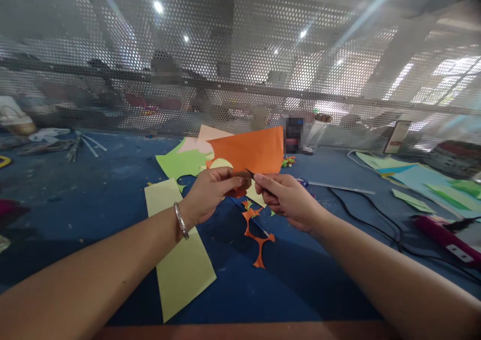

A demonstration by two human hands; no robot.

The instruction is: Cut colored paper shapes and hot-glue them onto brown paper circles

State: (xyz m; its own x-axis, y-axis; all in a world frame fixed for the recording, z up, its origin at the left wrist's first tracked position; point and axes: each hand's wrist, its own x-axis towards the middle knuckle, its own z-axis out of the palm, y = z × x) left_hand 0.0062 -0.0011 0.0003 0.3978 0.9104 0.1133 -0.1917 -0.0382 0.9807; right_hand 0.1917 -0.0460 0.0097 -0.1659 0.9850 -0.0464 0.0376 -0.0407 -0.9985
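Note:
My left hand (214, 190), a silver bangle at its wrist, pinches a small piece of orange paper (240, 190) between thumb and fingers. My right hand (283, 195) grips a thin dark pointed tool (249, 173), most of it hidden in the fingers. Its tip reaches the orange piece. Below both hands hangs or lies a curvy orange paper offcut (259, 239) beside a thin blue stick-like thing (259, 225). A large orange sheet (248, 149) lies just beyond the fingers, with light green paper (180, 162) to its left. Under my left forearm is a pale yellow-green sheet (184, 275).
A perforated metal screen (233, 54) closes off the far side of the blue table (319, 290). Black cables (376, 215) run to a magenta power strip (447, 242) at right. Coloured papers (421, 180) lie at far right, a metal ruler (341, 187) nearer. A cup (17, 119) stands far left.

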